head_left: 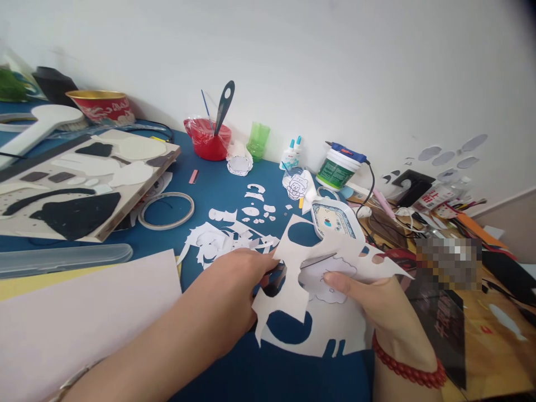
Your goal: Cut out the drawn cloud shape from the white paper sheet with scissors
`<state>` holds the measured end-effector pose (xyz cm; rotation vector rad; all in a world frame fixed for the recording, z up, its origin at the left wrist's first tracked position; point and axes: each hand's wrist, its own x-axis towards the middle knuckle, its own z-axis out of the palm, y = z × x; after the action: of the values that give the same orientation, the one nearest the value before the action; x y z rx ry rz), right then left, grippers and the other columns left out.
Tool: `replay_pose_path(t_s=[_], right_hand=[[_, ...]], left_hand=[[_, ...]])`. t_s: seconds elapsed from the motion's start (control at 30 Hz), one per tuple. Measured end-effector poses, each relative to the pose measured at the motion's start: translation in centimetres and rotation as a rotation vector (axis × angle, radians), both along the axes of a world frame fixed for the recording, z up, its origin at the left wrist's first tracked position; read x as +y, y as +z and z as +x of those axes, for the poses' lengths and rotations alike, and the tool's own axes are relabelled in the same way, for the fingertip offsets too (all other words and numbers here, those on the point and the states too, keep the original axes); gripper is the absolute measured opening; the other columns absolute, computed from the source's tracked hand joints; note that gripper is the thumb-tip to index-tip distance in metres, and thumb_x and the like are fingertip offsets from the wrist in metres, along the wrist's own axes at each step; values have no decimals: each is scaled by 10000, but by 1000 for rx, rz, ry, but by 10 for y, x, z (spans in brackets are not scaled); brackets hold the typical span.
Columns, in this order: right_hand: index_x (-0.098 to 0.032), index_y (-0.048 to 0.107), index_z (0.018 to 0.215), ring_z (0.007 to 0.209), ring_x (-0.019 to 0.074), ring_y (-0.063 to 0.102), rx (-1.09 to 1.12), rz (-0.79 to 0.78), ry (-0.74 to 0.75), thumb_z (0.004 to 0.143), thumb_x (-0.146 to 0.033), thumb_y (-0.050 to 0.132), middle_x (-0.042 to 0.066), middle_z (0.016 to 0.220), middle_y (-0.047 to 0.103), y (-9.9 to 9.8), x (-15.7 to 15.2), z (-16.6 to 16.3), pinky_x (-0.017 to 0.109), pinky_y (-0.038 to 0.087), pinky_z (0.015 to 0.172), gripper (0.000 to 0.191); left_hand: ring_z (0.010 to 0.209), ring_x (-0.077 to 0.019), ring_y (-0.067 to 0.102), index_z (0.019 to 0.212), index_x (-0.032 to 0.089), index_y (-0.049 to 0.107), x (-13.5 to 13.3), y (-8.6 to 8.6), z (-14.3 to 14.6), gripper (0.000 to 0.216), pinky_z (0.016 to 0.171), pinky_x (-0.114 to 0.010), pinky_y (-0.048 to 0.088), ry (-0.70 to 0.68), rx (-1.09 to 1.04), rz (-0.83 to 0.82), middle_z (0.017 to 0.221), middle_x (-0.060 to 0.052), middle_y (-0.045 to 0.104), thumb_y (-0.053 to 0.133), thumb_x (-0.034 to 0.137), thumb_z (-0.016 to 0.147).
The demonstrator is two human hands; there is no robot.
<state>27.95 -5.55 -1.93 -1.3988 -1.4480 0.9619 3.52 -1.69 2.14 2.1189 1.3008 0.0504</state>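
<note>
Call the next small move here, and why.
Probably a short snip forward: the left hand holds the scissors with the blade lying across the white sheet, while the right hand pinches that sheet just past the tip.

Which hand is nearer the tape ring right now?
Left. The left hand, holding scissors, is just right of the tape ring, nearer the camera; the right hand is farther right, gripping the paper.

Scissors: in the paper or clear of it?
In it: the scissors have a blade lying across the paper, in a cut. Left hand grips them; right hand pinches the paper.
</note>
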Motion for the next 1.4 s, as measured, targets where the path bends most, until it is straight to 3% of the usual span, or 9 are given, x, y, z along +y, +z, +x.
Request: replay_pose_path(t_s=[0.1, 0.2, 0.27, 0.33, 0.4, 0.5, 0.63, 1.0, 1.4], right_hand=[[-440, 722, 1083, 1196, 341, 552, 10, -15, 34, 787, -349, 763, 4, 1268, 610, 1, -1, 1, 402, 525, 1005, 313], [-444, 723, 1080, 1155, 330, 585, -7, -29, 51, 812, -374, 737, 4, 1237, 631, 4, -3, -1, 378, 547, 973, 278], [-442, 734, 1051, 1148, 327, 590, -18, -45, 63, 821, -394, 723, 3, 1209, 647, 7, -4, -3, 359, 561, 950, 235], [-450, 734, 1039, 1158, 317, 584, -13, -63, 81, 826, -403, 715, -9, 1203, 650, 10, -4, -5, 341, 559, 951, 219], [-475, 727, 1031, 1148, 306, 592, 3, -81, 101, 824, -405, 715, -28, 1191, 654, 12, -4, -7, 330, 560, 950, 219], [-497, 727, 1003, 1113, 307, 613, 1, -95, 132, 816, -421, 714, -33, 1151, 671, 15, -2, -9, 340, 573, 932, 202], [-462, 734, 1027, 1105, 329, 616, -48, -78, 139, 801, -452, 712, -5, 1139, 678, 18, -1, -11, 367, 576, 929, 227], [-380, 742, 1064, 1099, 334, 622, 35, -54, 143, 794, -412, 746, 14, 1131, 685, 20, -1, -16, 401, 580, 921, 272], [-280, 758, 1046, 1075, 310, 638, 86, -78, 125, 763, -419, 787, 34, 1107, 695, 20, -3, -18, 408, 576, 909, 317]], left_hand=[[907, -270, 607, 832, 204, 634, 0, 0, 1, 371, 746, -352, 473, -5, 13, -37, 1001, -64, 656, 524, -38, 574], [982, -268, 592, 1167, 265, 605, 0, -8, 1, 590, 795, -348, 480, -11, -122, -8, 1090, -68, 633, 503, -2, 650], [1002, -253, 582, 1443, 363, 336, -1, -16, -1, 872, 806, -344, 482, -5, -195, 16, 1121, -58, 610, 462, -15, 668], [996, -250, 574, 1506, 440, 60, -1, -23, -3, 1060, 806, -353, 485, -6, -199, 11, 1115, -44, 593, 449, -36, 642], [1013, -254, 563, 1499, 459, -40, -1, -26, -4, 1123, 824, -363, 485, -9, -200, 11, 1134, -38, 582, 457, -35, 621], [1031, -258, 562, 1489, 420, 183, -1, -24, -4, 1006, 809, -338, 495, 1, -221, -24, 1188, -41, 580, 484, 3, 625], [957, -244, 580, 1113, 273, 592, 0, -14, -4, 509, 772, -325, 496, -2, -186, -62, 1114, -49, 612, 484, 45, 671], [843, -216, 596, 813, 231, 601, -2, -10, -4, 277, 692, -292, 465, -44, -163, -47, 953, -35, 651, 472, 33, 668], [735, -204, 577, 729, 222, 546, -4, -15, -5, 163, 592, -288, 433, -3, -155, -125, 858, -29, 623, 467, 87, 681]])
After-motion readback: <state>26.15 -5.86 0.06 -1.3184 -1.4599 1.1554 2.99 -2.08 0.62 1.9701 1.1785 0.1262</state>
